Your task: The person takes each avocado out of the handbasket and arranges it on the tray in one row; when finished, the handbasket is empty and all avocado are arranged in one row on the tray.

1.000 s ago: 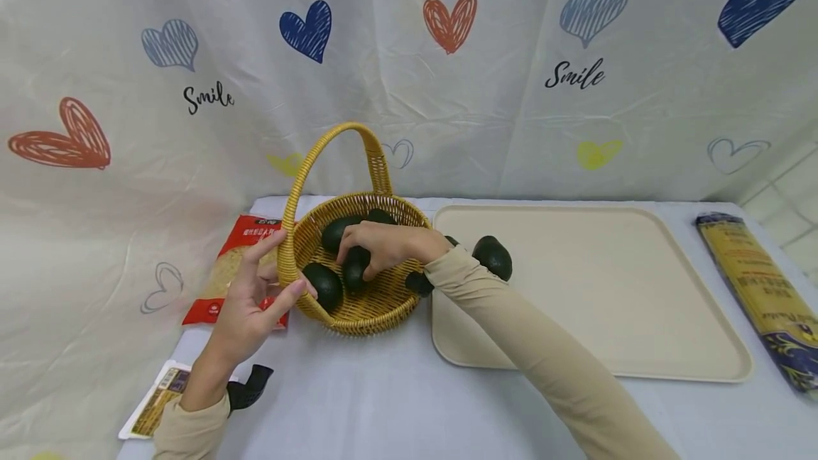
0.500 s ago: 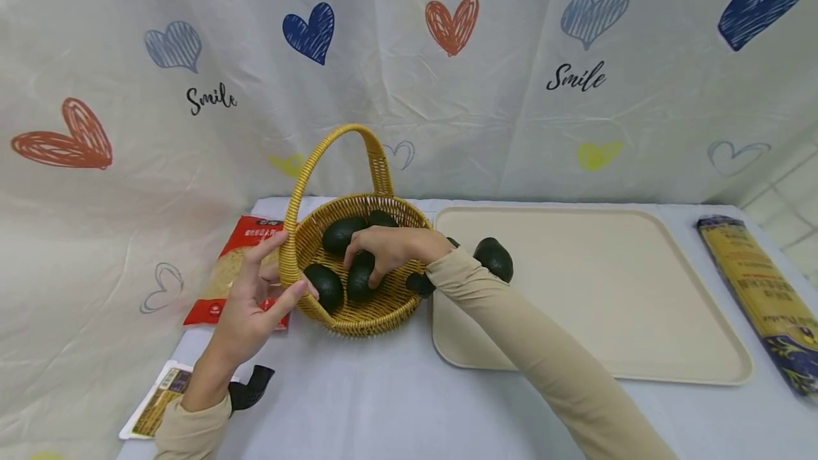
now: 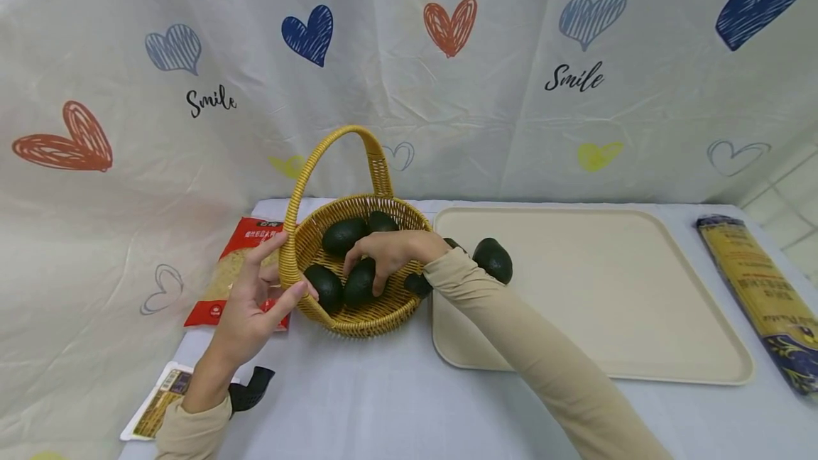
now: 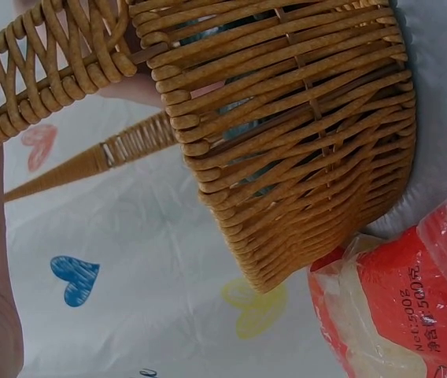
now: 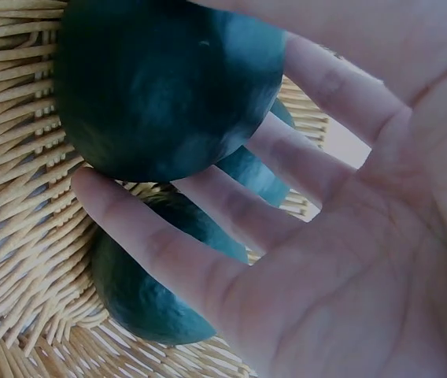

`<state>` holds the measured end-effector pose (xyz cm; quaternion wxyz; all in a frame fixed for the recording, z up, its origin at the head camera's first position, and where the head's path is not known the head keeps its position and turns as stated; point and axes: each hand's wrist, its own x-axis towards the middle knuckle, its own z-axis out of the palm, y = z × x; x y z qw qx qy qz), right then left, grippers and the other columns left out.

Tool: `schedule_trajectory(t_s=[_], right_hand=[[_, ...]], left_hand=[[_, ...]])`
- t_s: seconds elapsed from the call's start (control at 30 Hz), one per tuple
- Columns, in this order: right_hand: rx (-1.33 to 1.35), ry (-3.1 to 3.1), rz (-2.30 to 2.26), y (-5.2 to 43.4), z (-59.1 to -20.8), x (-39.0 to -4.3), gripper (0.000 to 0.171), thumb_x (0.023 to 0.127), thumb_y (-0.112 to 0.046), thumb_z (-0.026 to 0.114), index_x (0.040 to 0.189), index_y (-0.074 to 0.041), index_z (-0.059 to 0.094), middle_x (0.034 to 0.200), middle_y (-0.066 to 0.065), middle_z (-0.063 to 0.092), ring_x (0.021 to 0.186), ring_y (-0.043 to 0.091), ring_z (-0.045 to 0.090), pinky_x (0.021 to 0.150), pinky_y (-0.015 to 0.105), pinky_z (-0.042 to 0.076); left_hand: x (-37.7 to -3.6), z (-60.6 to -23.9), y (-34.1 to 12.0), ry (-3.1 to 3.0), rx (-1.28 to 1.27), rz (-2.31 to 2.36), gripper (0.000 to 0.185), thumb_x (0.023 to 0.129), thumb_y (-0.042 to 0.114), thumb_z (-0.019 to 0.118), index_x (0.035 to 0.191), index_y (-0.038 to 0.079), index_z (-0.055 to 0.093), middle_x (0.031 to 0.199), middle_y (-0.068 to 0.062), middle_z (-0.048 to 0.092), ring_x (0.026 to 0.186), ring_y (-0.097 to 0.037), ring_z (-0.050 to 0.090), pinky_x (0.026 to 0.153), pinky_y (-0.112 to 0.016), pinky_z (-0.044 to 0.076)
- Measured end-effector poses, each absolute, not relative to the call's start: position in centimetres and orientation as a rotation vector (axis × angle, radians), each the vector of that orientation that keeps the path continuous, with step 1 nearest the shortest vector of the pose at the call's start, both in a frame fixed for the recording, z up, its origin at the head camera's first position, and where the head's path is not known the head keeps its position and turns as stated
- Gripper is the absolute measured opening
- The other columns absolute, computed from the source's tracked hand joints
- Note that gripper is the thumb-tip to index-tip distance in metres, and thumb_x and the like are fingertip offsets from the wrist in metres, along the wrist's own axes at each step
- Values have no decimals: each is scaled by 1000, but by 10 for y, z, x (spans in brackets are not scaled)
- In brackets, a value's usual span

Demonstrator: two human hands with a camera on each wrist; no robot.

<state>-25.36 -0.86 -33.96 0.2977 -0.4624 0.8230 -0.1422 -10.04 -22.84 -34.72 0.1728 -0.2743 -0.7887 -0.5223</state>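
In the head view a yellow wicker basket [image 3: 383,329] with a tall handle [image 3: 296,204] holds several dark green avocados. My left hand [image 3: 246,314] grips the base of the handle at the basket's left side, thumb in front. Inside the basket, my right hand [image 3: 390,250] holds an avocado [image 3: 359,284] low, its thumb and fingers around it. Beside that fruit lies another avocado [image 3: 324,288], with two more behind. The right wrist view shows the held avocado [image 5: 168,87] over spread fingers, further avocados beneath. One avocado [image 3: 493,260] rests on the beige tray [image 3: 613,289], partly behind the right sleeve.
A red pasta bag [image 3: 233,268] lies left of the basket, partly behind the left hand. Nearer the front left is a flat white-edged packet [image 3: 160,403]. A long yellow pasta pack [image 3: 760,289] lies right of the tray. A heart-printed curtain [image 3: 498,126] hangs behind.
My right hand has shifted slightly right, and the avocado at its fingers now sits a little lower and shows more. The left hand stays on the basket.
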Motion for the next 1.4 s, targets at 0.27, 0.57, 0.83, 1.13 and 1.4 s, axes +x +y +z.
schedule_trajectory(t_s=[0.27, 0.57, 0.83, 1.13, 1.4], right_hand=[[-1240, 2199, -329, -4, -340, -250, 56, 84, -12, 89, 135, -16, 68, 138, 3, 62, 128, 18, 56, 108, 30, 47], [-1349, 2207, -377, 8, -333, -251, 54, 79, -12, 93, 128, -16, 71, 130, 0, 65, 123, 15, 58, 105, 26, 47], [-1453, 2240, -664, 43, -318, -251, 52, 79, -13, 89, 128, -14, 71, 126, 1, 61, 116, 15, 56, 101, 30, 48], [-1408, 2301, -958, 105, -292, -240, 53, 81, -16, 89, 130, -15, 70, 128, 3, 60, 113, 20, 56, 85, 42, 58], [-1247, 2412, -1098, 174, -289, -225, 55, 80, -19, 92, 130, -17, 69, 124, -1, 62, 115, 20, 55, 91, 46, 57]], left_hand=[[-99, -349, -226, -2239, -774, -1500, 83, 87, -22, 61, 159, 8, 31, 93, 3, 74, 90, -4, 73, 81, -20, 58], [-103, -348, -225, -2227, -810, -1518, 84, 88, -22, 60, 160, 7, 30, 90, 1, 73, 88, -6, 73, 75, -20, 58], [-101, -348, -224, -2266, -752, -1496, 83, 88, -20, 61, 160, 7, 30, 90, 2, 73, 89, -6, 73, 79, -20, 58], [-100, -346, -225, -2244, -764, -1510, 83, 88, -21, 60, 160, 6, 30, 91, 2, 74, 90, -6, 73, 79, -19, 58], [-97, -345, -226, -2231, -766, -1513, 82, 89, -22, 59, 160, 5, 29, 92, 3, 75, 91, -6, 72, 78, -19, 57]])
